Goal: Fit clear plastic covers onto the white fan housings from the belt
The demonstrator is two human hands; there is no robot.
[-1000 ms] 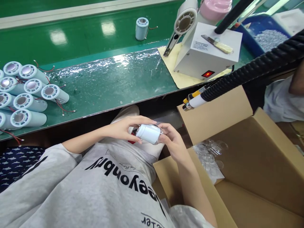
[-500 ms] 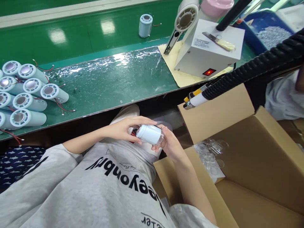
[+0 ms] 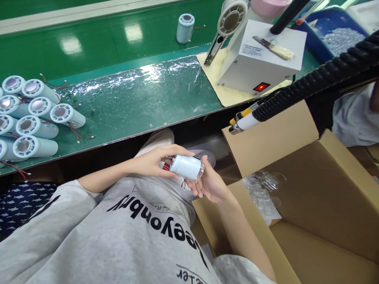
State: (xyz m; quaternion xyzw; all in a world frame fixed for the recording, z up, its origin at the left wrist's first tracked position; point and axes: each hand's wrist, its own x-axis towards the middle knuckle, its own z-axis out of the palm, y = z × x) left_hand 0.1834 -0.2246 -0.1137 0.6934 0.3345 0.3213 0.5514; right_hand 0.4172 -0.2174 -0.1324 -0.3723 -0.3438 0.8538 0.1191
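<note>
Fingers of the left hand [image 3: 152,161] clamp on one end of a light-blue cylinder [image 3: 186,167], held sideways between both hands, just in front of the tabletop [image 3: 142,102]. At its clear end, the right hand [image 3: 214,184] has thumb and fingers apart; contact is unclear. Similar cylinders [image 3: 45,148] lie grouped on the tabletop's left; a carton [image 3: 319,189] stands at right.

Single view, from wearer's head, facing forward and steeply down. Shirt [image 3: 118,236] closest, filling lower left; left hand [image 3: 155,161] and right hand [image 3: 211,183] near centre, mid-distance; bench [image 3: 142,98] farther, upper frame; carton [image 3: 325,189] lower right, seen from above.
</note>
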